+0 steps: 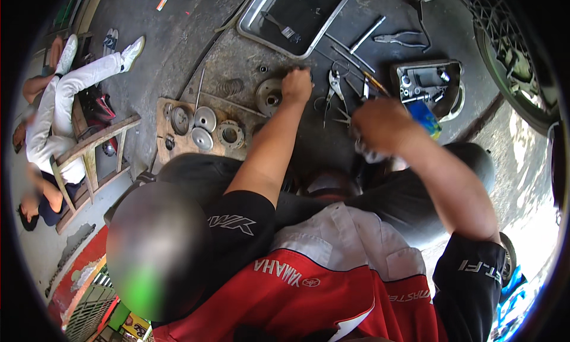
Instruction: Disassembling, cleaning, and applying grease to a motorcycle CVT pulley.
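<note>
My left hand [296,87] is closed beside a round metal disc [268,97] with a hub in its middle. A small dark bit shows at its fingers, but what it grips is hidden. My right hand [383,127], smeared by motion, is curled above a pale grey item [370,153] near my knee; I cannot make out what it holds. Slip-joint pliers [336,86] lie on the floor between the two hands. Close to the right hand are a tool with an orange handle [375,83] and a blue and yellow packet [424,118].
Ahead, a metal tray [270,46] holds a paintbrush [284,29]. Pliers [399,39] and a long metal bar [367,35] lie nearby. A socket-filled tray [459,102] stands right, beneath a wheel [522,113]. Left are a coil spring [230,87], metal discs [205,119] and a bench [98,146] with people.
</note>
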Motion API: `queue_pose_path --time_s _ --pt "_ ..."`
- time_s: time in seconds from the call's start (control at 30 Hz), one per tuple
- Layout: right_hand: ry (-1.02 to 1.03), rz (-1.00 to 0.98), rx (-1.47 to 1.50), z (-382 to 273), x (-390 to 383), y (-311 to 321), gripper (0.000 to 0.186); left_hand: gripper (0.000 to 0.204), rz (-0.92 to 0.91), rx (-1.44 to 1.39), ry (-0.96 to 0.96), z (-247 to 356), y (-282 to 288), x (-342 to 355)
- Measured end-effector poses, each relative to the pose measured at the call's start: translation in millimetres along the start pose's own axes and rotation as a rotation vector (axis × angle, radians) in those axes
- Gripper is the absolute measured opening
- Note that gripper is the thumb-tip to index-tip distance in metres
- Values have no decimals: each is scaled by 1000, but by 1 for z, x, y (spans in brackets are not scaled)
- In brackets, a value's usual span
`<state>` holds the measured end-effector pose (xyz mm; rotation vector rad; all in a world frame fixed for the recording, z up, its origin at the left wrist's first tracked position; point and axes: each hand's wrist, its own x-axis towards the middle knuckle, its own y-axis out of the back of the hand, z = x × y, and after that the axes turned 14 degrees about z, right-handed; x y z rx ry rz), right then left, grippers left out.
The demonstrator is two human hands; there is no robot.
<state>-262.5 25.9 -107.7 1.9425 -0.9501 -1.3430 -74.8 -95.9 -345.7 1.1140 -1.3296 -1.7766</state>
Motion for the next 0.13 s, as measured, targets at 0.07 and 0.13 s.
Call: queue_pose_path --time_s 0.07,0.13 --pt "29 -198 9 -17 16 0 25 57 24 10 -58 -4 -9 9" --pt "55 -276 -17 -13 27 -29 25 57 -28 -346 151 -1 4 5"
